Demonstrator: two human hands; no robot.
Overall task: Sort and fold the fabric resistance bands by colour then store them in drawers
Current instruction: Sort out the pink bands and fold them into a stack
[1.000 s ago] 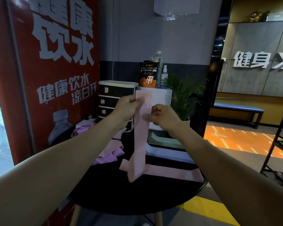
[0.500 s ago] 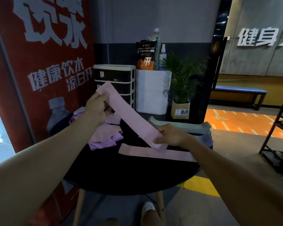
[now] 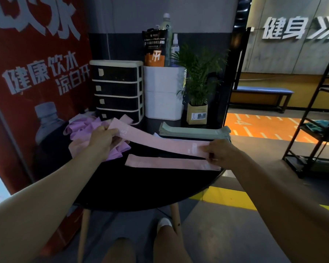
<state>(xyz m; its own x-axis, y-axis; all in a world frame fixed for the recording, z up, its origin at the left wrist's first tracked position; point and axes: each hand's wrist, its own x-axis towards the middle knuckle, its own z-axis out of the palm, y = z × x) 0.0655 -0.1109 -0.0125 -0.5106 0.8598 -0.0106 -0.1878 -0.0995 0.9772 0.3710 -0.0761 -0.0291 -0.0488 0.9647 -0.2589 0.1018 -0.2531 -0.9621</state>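
Your left hand (image 3: 101, 138) and right hand (image 3: 219, 151) each pinch an end of the pink band (image 3: 160, 142), stretched left-right just above the flat pink band (image 3: 171, 164) on the table (image 3: 141, 190). Lower it parallel.

Left hand (image 3: 101, 138), right hand (image 3: 221, 151) pinch pink band (image 3: 160, 142) ends — stretched above table (image 3: 141, 186).

Head view; forward-down, near table (image 3: 160, 188)
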